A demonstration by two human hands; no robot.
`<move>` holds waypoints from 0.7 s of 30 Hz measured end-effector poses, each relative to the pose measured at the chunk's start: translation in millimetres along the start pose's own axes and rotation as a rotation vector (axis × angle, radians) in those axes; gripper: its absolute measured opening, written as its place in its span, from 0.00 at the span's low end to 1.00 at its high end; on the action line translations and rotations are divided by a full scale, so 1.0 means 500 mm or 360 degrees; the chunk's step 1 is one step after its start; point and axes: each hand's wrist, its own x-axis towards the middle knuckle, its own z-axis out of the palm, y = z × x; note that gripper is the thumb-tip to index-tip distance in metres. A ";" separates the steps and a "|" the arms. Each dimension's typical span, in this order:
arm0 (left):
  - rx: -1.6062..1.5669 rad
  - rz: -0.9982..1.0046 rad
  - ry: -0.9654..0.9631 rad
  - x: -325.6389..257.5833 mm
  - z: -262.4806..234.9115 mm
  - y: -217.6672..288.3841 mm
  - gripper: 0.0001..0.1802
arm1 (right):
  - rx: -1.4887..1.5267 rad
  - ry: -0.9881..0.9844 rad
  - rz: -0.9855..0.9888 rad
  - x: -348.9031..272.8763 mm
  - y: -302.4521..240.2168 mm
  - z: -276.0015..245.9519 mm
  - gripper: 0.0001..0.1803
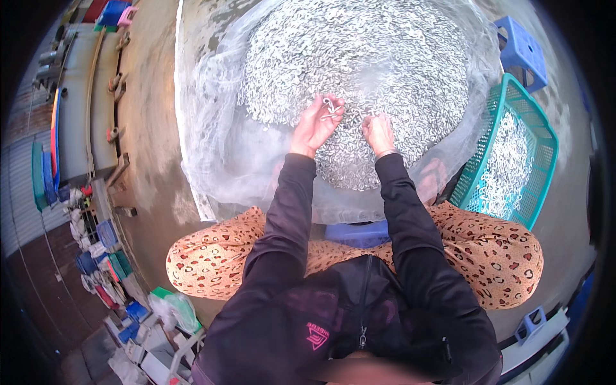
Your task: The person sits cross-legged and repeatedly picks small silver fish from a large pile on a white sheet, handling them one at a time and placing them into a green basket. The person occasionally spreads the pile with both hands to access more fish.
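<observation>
Your left hand (312,128) is turned palm up over the near part of a broad heap of small, slender, silvery-white pieces (359,58); they look like little fish, but they are too small to be sure. Its fingers are half curled, grasping a few loose pieces (330,109), some of them bent like hooks, between the thumb and fingertips. Your right hand (378,133) is just beside it, low over the same heap, with its fingers drawn in toward one another; you cannot tell from this view whether anything is pinched between them.

The heap lies on a pale, translucent mesh netting (250,154), whose gathered edge runs around it and passes near your knees. To your right, close to the netting, a turquoise perforated plastic basket (543,163) holds a smaller lot of similar white pieces, and a blue plastic stool (523,54) is beyond it.

To handle these well, keep the left palm cupped and its grip light, since thin pieces would probably bend or break under a hard squeeze. Pick with the tips of your right fingers, lifting rather than raking, so neighbouring pieces don't tangle. Keep both hands low and close together so a dropped piece lands back on the heap, and keep your black sleeves (285,208) clear of the mesh.
</observation>
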 end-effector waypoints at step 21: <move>0.3691 0.0265 0.0176 0.112 -0.158 -0.103 0.11 | 0.0595 0.0073 0.0277 -0.018 0.125 -0.015 0.24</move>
